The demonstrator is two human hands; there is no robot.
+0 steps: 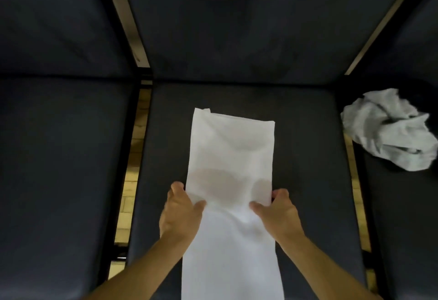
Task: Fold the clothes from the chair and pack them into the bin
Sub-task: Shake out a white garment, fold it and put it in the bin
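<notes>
Pinching the long white garment [231,157] at its two side edges, our left hand [180,212] and right hand [277,214] have fingers clenched on the cloth, likely to fold it crosswise. It lies flat on the middle dark seat cushion [308,157]. We count one garment in hand and one crumpled grey piece [388,131] waiting on the right; no bin shows.

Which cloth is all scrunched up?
The grey cloth on the right seat is scrunched up. The white cloth lies flat, held by both hands.
</notes>
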